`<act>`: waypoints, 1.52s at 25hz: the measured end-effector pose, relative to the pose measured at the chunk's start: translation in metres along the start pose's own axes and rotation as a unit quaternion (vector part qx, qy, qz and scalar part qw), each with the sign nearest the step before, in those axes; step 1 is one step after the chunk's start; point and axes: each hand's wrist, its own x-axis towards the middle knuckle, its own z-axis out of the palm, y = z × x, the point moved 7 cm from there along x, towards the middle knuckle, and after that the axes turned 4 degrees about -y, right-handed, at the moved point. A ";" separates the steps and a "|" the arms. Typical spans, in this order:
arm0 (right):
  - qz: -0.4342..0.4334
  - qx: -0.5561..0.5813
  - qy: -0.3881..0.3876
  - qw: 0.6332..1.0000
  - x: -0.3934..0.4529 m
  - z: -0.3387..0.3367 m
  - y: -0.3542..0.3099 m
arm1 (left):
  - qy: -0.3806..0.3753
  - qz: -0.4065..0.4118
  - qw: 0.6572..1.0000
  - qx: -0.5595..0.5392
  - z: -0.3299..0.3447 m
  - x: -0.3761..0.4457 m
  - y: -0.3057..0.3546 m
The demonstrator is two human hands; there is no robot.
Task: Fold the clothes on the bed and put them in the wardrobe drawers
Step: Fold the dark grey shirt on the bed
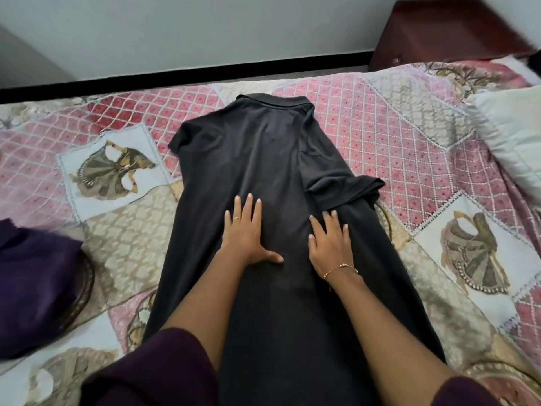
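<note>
Bedspread (409, 148): black shirt (263, 148) under both flat hands.

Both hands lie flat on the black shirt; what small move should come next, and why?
Probably fold the left sleeve inward. The right sleeve already lies turned across the black polo shirt, while the left one lies spread on the bedspread. The left hand is nearer; the right hand can pin the cloth.

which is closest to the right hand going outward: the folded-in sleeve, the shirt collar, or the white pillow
From the right hand, head view:
1. Folded-in sleeve, just beyond the fingertips, on the shirt's right side.
2. Shirt collar, at the far end of the shirt.
3. White pillow, at the bed's far right edge.
</note>
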 end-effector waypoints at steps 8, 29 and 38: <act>-0.074 -0.060 0.045 0.994 0.082 -0.013 0.015 | -0.194 -0.080 0.977 0.041 0.017 0.053 0.006; 0.113 -0.016 0.094 0.989 0.260 -0.105 0.078 | -0.334 -0.153 0.926 0.085 0.026 0.061 0.006; 0.143 0.009 0.147 0.979 0.276 -0.109 0.091 | -0.334 -0.147 0.927 0.087 0.030 0.066 0.004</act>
